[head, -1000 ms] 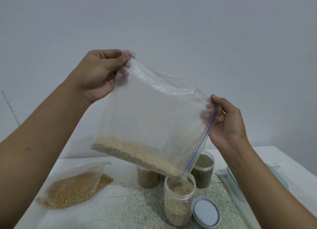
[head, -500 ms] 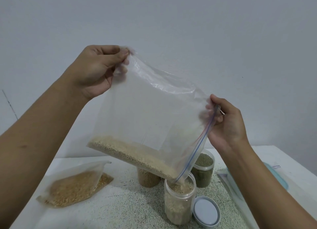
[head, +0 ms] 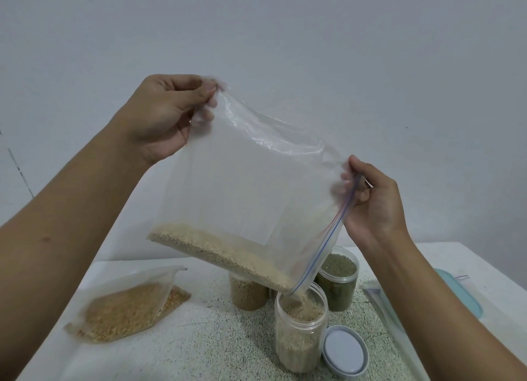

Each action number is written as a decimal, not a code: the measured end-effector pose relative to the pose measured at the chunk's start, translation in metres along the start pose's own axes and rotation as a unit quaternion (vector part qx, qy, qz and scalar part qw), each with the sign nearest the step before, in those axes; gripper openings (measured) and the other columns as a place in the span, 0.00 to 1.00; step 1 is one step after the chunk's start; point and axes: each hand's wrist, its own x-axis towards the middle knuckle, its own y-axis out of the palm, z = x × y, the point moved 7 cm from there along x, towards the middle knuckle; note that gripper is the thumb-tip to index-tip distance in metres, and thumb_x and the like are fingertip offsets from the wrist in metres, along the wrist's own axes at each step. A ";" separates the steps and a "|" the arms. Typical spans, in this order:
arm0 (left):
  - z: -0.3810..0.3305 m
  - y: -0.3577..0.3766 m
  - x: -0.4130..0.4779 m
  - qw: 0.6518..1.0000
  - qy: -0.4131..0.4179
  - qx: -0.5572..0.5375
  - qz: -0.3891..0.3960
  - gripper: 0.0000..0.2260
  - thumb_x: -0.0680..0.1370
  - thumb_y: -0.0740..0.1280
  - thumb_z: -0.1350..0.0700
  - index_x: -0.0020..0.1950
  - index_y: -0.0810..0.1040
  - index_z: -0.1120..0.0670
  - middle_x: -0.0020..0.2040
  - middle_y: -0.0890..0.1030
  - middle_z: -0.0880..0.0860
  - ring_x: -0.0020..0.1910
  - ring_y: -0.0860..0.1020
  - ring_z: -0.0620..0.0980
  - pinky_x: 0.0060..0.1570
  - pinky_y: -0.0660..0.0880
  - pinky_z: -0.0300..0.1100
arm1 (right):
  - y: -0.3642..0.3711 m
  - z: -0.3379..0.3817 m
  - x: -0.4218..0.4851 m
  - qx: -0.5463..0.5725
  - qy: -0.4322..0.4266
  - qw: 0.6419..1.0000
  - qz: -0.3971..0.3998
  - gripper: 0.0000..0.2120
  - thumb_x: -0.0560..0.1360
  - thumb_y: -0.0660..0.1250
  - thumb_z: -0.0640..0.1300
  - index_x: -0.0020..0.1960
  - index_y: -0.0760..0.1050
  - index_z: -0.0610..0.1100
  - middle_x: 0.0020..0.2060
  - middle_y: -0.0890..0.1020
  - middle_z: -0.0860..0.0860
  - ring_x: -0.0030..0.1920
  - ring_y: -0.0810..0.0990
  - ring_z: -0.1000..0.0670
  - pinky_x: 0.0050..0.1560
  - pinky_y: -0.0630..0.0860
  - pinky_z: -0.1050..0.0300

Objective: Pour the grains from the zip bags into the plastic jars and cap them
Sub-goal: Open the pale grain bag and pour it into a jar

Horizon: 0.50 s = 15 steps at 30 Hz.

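Left hand pinches top corner of clear plastic zip bag mid-frame, right hand pinches zipper edge (tilted). Pale grains spilling into open clear plastic jar, lower centre.

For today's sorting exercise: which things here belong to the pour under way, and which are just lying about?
In use: left hand, right hand, tilted zip bag, open jar, grey lid beside it.
Lying about: golden-grain bag, brown-grain jar, green-grain jar, teal object.

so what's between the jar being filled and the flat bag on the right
The grey lid, lying flat right beside the jar; the head view shows it.
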 end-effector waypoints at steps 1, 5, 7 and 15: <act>0.000 0.001 0.000 1.000 0.000 0.000 0.000 0.07 0.79 0.68 0.59 0.46 0.87 0.55 0.37 0.79 0.50 0.35 0.75 0.45 0.39 0.74 0.33 | -0.001 0.000 0.001 -0.006 -0.004 1.000 0.003 0.09 0.78 0.67 0.35 0.39 0.77 0.40 0.32 0.78 0.49 0.30 0.74 0.54 0.30 0.72 0.63; 0.001 0.006 0.000 1.000 0.006 0.005 0.004 0.07 0.81 0.67 0.60 0.48 0.85 0.57 0.36 0.79 0.49 0.34 0.74 0.44 0.38 0.74 0.33 | -0.007 -0.001 0.005 -0.031 -0.025 0.999 0.020 0.06 0.80 0.66 0.37 0.44 0.76 0.39 0.35 0.77 0.49 0.32 0.73 0.55 0.31 0.72 0.64; 0.001 0.008 0.000 1.000 0.008 0.013 0.004 0.06 0.82 0.66 0.61 0.51 0.83 0.59 0.36 0.78 0.49 0.34 0.74 0.44 0.38 0.73 0.33 | -0.010 -0.001 0.006 -0.042 -0.034 0.998 0.019 0.05 0.80 0.66 0.37 0.45 0.76 0.38 0.37 0.77 0.49 0.33 0.73 0.55 0.32 0.72 0.64; 0.003 0.008 0.002 1.000 0.013 0.019 0.014 0.06 0.80 0.67 0.59 0.51 0.85 0.58 0.37 0.78 0.50 0.34 0.74 0.45 0.37 0.72 0.33 | -0.013 0.000 0.006 -0.057 -0.042 0.997 0.010 0.07 0.80 0.67 0.38 0.43 0.76 0.39 0.35 0.76 0.49 0.34 0.72 0.54 0.32 0.72 0.63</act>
